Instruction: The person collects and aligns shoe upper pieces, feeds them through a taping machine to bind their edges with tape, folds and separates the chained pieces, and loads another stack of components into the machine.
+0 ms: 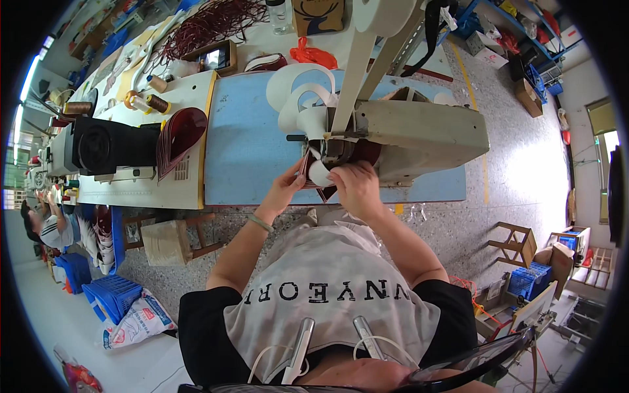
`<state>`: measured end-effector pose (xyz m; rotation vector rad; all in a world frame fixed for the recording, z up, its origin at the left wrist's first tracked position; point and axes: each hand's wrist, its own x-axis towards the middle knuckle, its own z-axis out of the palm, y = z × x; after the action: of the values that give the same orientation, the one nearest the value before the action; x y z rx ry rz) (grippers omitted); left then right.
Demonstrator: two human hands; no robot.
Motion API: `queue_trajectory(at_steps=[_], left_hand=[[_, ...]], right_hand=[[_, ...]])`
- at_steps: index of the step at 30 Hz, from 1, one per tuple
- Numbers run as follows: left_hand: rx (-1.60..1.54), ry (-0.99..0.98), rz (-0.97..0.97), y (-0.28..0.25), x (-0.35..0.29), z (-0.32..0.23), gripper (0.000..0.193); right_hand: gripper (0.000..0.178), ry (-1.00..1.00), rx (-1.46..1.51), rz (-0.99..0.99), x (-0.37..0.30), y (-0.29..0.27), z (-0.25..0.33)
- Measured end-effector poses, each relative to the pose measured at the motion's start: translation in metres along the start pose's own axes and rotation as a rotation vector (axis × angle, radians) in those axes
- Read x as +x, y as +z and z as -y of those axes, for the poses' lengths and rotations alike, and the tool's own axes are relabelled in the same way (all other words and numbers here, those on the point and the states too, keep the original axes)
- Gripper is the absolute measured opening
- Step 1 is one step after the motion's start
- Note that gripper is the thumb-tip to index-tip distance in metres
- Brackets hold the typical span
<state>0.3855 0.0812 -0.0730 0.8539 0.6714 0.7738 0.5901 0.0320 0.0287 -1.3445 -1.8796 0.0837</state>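
Both hands work at the head of a beige machine (426,137) that stands on a blue tabletop (242,131). Between them is a dark red shoe upper (326,194) with a white lining; the machine head partly hides it. My left hand (284,191) is closed on the upper's left edge, thumb and fingers pinching it. On the other side my right hand (358,187) grips the upper with bent fingers, close under the machine head. White tape (347,78) runs down from a reel (380,14) into the head, and white loops (288,92) stand behind it.
At the left stands a black sewing machine (108,145) with another dark red upper (185,134) beside it. Thread spools (157,103), a red plastic bag (311,54) and a clear bottle (278,16) lie farther back. A wooden stool (167,241) is at the lower left; a person (56,226) sits beyond.
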Motion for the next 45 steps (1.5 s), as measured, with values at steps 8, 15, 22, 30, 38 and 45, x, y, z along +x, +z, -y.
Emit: queue_trajectory(at_steps=[8, 15, 22, 30, 38, 45], left_hand=[[1.332, 0.841, 0.181, 0.052, 0.003, -0.137, 0.032], [1.625, 0.536, 0.618, 0.043, 0.049, -0.161, 0.015], [0.801, 0.111, 0.518, 0.039, 0.033, -0.155, 0.019], [0.503, 0.112, 0.423, 0.061, 0.017, -0.169, 0.022], [0.484, 0.057, 0.293, 0.053, 0.048, -0.171, 0.023], [0.436, 0.178, 0.132, 0.047, 0.042, -0.158, 0.025]], right_hand=[[0.010, -0.177, 0.083, 0.350, 0.036, -0.057, 0.003], [0.011, -0.257, -0.047, 0.273, 0.027, -0.056, 0.001], [0.017, 0.372, 0.399, 0.311, 0.026, -0.068, -0.022], [0.034, 0.653, 1.293, 0.118, 0.046, -0.066, -0.030], [0.032, 0.467, 0.728, 0.037, 0.053, -0.038, -0.080], [0.027, 0.363, 0.505, -0.154, 0.034, -0.024, -0.092]])
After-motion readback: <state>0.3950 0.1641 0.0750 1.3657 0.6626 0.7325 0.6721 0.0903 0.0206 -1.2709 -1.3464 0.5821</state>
